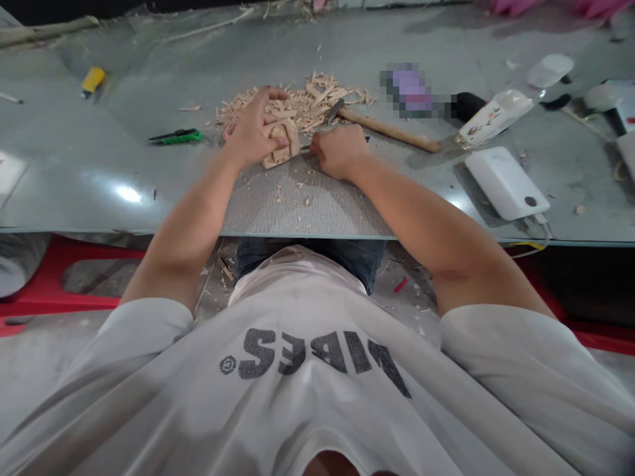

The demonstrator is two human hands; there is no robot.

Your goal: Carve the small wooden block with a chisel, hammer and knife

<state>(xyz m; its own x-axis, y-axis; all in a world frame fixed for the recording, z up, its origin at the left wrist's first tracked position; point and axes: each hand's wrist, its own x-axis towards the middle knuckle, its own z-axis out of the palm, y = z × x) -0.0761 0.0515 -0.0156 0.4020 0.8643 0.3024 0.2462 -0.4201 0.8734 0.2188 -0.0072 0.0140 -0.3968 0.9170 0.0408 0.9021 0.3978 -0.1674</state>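
A pale carved wood block (291, 147) rests on the table near its front edge. My left hand (255, 132) grips the block from the left, thumb across its carved face and forefinger stretched out beyond it. Just right of the block, my right hand (340, 149) is closed around a thin tool (304, 149); its tip points left at the block, and most of it is hidden in the fist. Behind both hands lies a heap of wood shavings (322, 96). A hammer (391, 131) with a wooden handle lies just beyond my right hand.
On the left of the table (198, 198) are a green cutter (181, 137) and a yellow tool (93, 80). To the right lie a pixelated purple object (411, 89), a patterned white bottle (496, 119) and a white power bank (507, 183) with a cable.
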